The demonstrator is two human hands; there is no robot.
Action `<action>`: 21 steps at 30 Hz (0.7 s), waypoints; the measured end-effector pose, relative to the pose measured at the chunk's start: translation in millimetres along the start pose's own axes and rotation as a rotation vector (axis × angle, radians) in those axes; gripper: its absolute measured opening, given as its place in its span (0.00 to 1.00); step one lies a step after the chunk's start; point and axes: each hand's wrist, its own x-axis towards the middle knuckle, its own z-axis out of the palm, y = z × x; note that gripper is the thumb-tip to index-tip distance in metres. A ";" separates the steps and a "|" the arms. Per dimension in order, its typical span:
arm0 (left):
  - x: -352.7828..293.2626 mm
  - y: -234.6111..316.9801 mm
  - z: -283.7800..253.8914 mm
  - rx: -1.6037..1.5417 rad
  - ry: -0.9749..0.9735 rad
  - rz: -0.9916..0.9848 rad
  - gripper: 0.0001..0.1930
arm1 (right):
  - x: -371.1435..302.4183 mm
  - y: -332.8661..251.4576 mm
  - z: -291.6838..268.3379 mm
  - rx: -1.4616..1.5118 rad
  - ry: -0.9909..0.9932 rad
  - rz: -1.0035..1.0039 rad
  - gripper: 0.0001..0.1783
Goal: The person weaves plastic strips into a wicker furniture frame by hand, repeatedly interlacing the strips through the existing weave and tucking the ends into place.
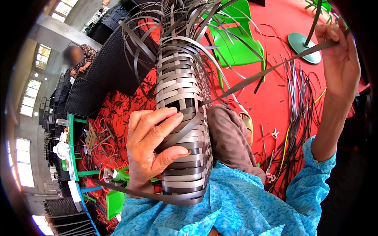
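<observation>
A long woven piece of flat grey and black strips (179,88) runs down the middle, its near end against my blue shirt. Loose strip ends fan out at its far end. My left hand (151,143) grips the near half from the left side, fingers curved over the top and thumb lower down. A slack loop of strip crosses the weave beside its fingertips. My right hand (341,65), raised at the far right, pinches a flat dark grey strip (271,70). That strip stretches taut down to the weave just beyond my left fingers.
A green plastic chair (242,45) stands beyond the weave. A bundle of loose strips (297,106) and small scissors (275,133) lie on the red floor (271,23) at right. Another person (82,63) works by a large dark woven piece (106,67). A fan (61,150) stands left.
</observation>
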 end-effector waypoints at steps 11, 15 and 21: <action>-0.4 -0.7 2.0 -0.001 -0.001 -0.006 0.29 | 3.2 -27.7 2.5 -0.618 0.129 0.033 0.18; 0.4 1.3 1.4 -0.005 0.002 -0.009 0.29 | 0.0 -27.5 -3.3 0.130 -0.050 0.139 0.18; 0.8 0.9 2.6 -0.005 0.003 -0.022 0.29 | -9.1 -18.8 -3.0 -0.531 0.194 -0.009 0.25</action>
